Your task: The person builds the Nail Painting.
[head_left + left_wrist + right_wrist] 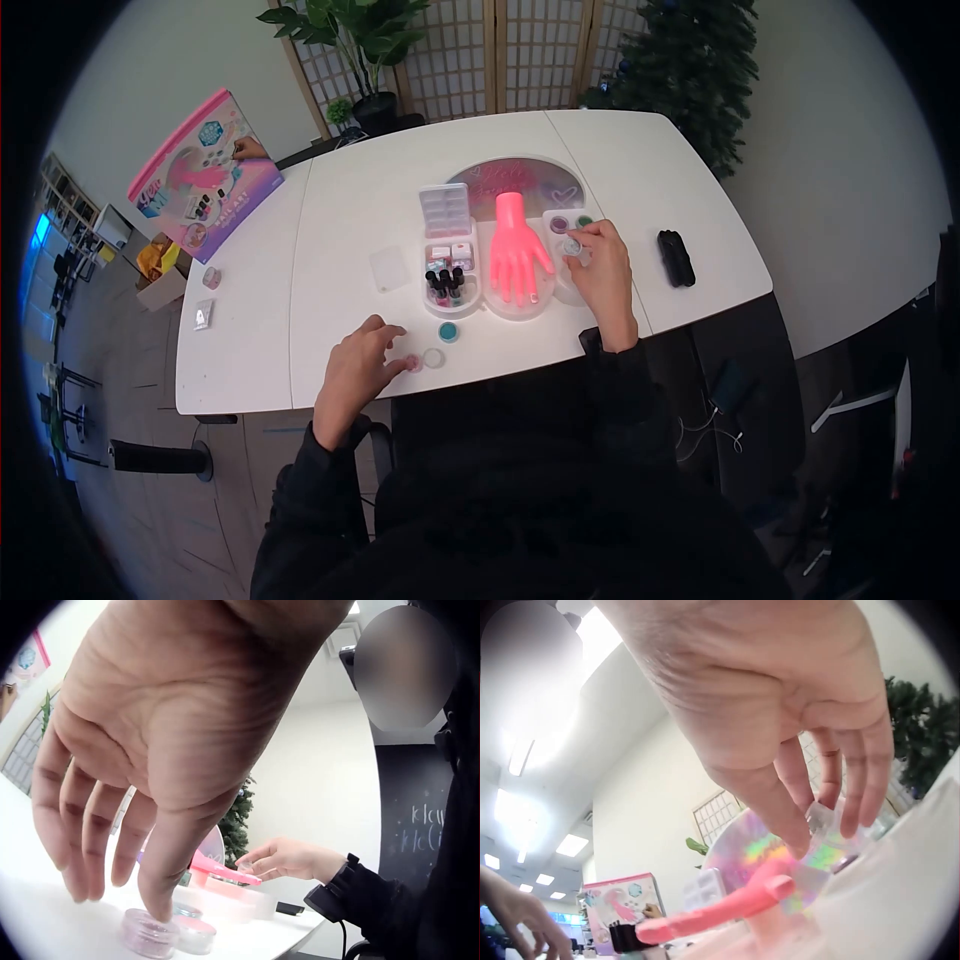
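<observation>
My right hand (604,270) pinches a small clear pot (821,819) between thumb and fingers, over the right side of a white nail-kit tray (470,303). Purple (559,225) and green (585,222) pots sit in that side of the tray. A pink model hand (514,250) lies palm down in the middle. Close to the table's front edge, my left hand (355,365) has loosely bent fingers, its thumb tip right at the lid of a pink glitter pot (150,934). Beside that pot are a whitish pot (433,358) and a teal pot (448,332).
Nail polish bottles (447,284) and an open compartment box (445,210) fill the tray's left side. A clear lid (391,269) lies further left. The pink and purple package (205,178) stands at the back left; a black case (676,258) lies at the right.
</observation>
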Demonstrator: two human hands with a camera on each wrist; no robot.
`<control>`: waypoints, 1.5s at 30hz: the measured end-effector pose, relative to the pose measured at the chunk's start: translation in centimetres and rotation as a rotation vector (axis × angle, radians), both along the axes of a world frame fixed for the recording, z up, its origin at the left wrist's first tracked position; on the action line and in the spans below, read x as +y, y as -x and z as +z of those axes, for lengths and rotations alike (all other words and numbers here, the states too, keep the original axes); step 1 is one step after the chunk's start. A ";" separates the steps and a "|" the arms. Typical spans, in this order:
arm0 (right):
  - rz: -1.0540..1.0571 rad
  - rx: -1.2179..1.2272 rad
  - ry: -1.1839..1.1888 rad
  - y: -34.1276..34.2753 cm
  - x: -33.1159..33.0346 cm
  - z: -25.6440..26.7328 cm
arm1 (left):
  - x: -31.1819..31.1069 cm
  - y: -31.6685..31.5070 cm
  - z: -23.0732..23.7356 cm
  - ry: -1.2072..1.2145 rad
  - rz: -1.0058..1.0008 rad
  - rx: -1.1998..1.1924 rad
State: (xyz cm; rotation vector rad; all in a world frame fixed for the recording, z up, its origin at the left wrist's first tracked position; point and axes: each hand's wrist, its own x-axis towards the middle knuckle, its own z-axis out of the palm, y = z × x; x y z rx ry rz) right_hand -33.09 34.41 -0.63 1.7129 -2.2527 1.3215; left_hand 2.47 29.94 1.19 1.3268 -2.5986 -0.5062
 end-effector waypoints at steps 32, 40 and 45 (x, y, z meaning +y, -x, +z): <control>-0.003 -0.180 0.104 -0.1 -1.3 -1.4 | -0.6 2.0 0.7 -0.049 -0.158 0.123; 0.039 -0.138 0.059 0.7 -1.2 -0.5 | -1.0 4.5 -0.2 0.076 -0.129 -0.004; 0.064 -0.261 0.108 1.4 -1.5 -1.4 | -1.0 6.0 -0.2 0.066 -0.089 -0.058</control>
